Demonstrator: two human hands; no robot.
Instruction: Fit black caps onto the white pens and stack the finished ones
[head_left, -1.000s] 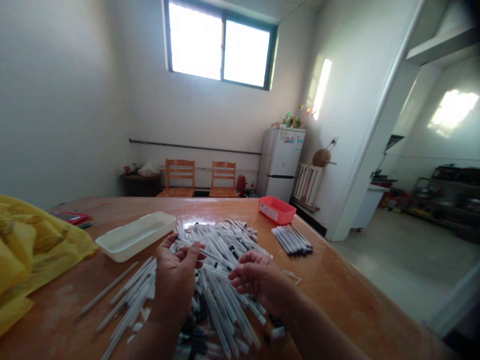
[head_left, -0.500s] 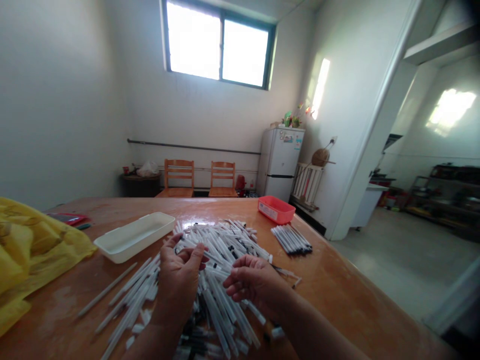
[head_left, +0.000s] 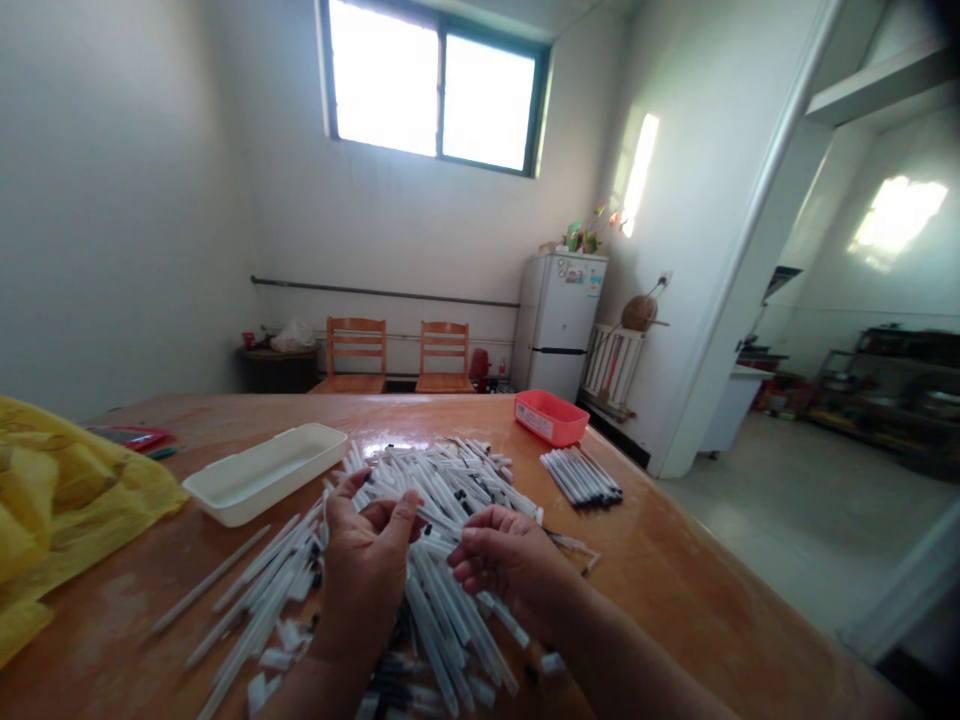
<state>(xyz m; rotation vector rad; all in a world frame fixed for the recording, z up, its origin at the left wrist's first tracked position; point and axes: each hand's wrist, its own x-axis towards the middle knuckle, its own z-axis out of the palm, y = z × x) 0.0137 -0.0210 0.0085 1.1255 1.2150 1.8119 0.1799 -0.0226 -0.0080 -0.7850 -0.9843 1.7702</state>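
Over a big heap of white and clear pen parts (head_left: 442,590), both my hands are raised close together. My left hand (head_left: 371,545) is closed, thumb against fingers, on a slim whitish pen (head_left: 437,516) that slants down toward the right. My right hand (head_left: 506,560) pinches at the pen's other end, its thumb and forefinger pressed together; its fingers cover the tip. Loose pen tubes (head_left: 255,590) lie left of my left wrist, with small white and black caps (head_left: 277,658) near them. Beyond my right hand lies a neat row of pens with black ends (head_left: 581,477).
A cream plastic tray (head_left: 262,480) sits left of the heap, and a red plastic basket (head_left: 551,418) near the far right edge. A yellow plastic bag (head_left: 75,510) covers the table's left side. Two wooden chairs (head_left: 356,350) and a fridge (head_left: 559,320) stand behind the wooden table (head_left: 675,570).
My two hands have barely moved, with the pen still between them. The whole view has shifted very slightly; the other items lie as before.
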